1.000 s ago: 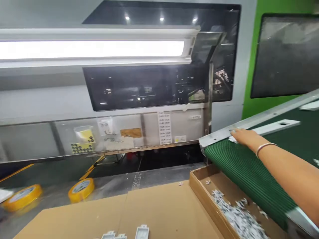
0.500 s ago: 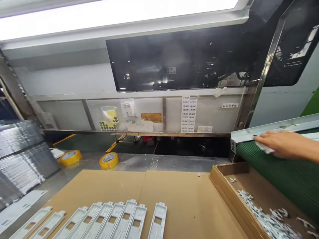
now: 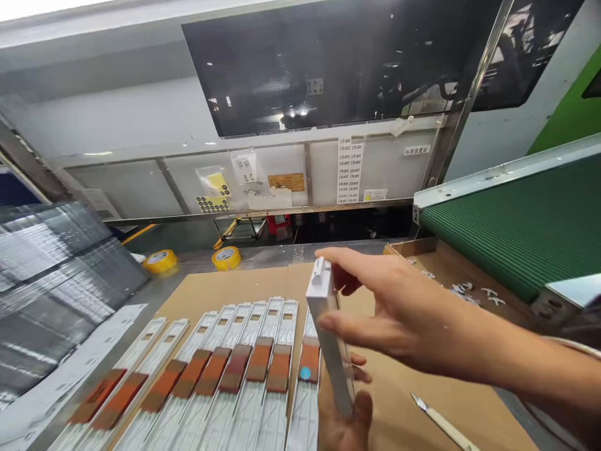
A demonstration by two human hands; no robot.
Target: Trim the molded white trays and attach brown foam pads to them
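Note:
A long white plastic strip (image 3: 330,338) stands on edge above the cardboard sheet (image 3: 394,413). My right hand (image 3: 399,313) pinches its upper end, index finger over the top and thumb on the side. From below, my left hand (image 3: 346,421) grips the lower end. Just left of it, several similar white strips (image 3: 235,369) lie side by side on the cardboard, each with a brown or orange patch. One patch carries a small blue dot (image 3: 305,373).
A thin blade (image 3: 441,423) lies on the cardboard at lower right. An open cardboard box (image 3: 436,254) holding white scraps sits under the end of a green conveyor belt (image 3: 516,232). Two yellow tape rolls (image 3: 225,257) lie at the back. Stacked shiny trays (image 3: 47,282) stand at left.
My right hand has left the conveyor with a white strip and brought it over the cardboard, where my left hand now grips its lower end. The view has tilted down.

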